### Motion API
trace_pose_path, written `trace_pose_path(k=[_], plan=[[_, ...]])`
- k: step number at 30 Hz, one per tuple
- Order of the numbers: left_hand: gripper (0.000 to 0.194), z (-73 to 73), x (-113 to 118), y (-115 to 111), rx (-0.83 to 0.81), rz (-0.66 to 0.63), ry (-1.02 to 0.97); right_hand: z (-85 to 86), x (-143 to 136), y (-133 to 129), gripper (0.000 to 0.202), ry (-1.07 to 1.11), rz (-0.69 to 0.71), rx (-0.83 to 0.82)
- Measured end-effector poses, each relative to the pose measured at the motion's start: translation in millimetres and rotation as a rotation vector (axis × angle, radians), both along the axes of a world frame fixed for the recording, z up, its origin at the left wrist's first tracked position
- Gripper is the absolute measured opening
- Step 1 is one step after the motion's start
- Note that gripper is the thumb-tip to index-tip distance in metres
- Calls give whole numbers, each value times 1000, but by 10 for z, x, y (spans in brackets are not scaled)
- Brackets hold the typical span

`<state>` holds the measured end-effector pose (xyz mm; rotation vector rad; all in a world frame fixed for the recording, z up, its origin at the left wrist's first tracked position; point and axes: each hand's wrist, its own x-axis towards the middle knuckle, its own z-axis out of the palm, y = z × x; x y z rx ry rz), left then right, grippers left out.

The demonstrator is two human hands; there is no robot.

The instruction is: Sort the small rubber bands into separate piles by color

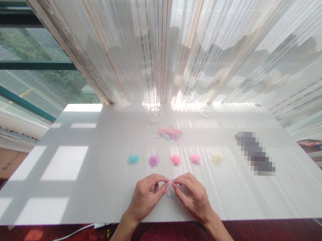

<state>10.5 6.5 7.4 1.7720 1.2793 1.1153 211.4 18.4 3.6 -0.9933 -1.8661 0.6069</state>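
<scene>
My left hand [149, 192] and my right hand [191, 194] meet near the front edge of the table, thumbs and forefingers pinched. Between their fingertips are a few thin pink and pale strands [170, 183], which look like small rubber bands. A bluish bit [169, 196] lies just below. Beyond the hands runs a row of small heaps of such bands: turquoise [133, 159], purple [154, 160], coral pink [175, 159], light pink [195, 158] and pale yellow [217, 159]. A larger mixed-colour heap [170, 133] sits behind the row.
On the white table [103, 196], a clear round container [156, 114] and a clear lid-like disc [205, 112] stand at the back. A pixelated dark object [256, 154] lies at the right. Curtains [159, 45] hang along the far edge, with a window [31, 59] at left.
</scene>
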Motion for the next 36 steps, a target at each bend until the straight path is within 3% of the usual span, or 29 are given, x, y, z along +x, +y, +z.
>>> trace_pose_path(k=[10, 15, 20, 24, 36], plan=[[8, -32, -19, -19, -32, 19, -14, 92, 8, -3, 8, 4, -98, -25], [6, -29, -22, -9, -18, 42, 29, 153, 264, 87, 7, -9, -396, -44], [8, -30, -18, 1, -1, 16, 33, 62, 499, 257, 20, -54, -624, -66], [7, -16, -18, -8, -20, 33, 32, 4, 513, 297, 29, -105, -640, -106], [8, 1, -7, 0, -5, 39, 19, -21, 509, 288, 33, -145, -622, -102]])
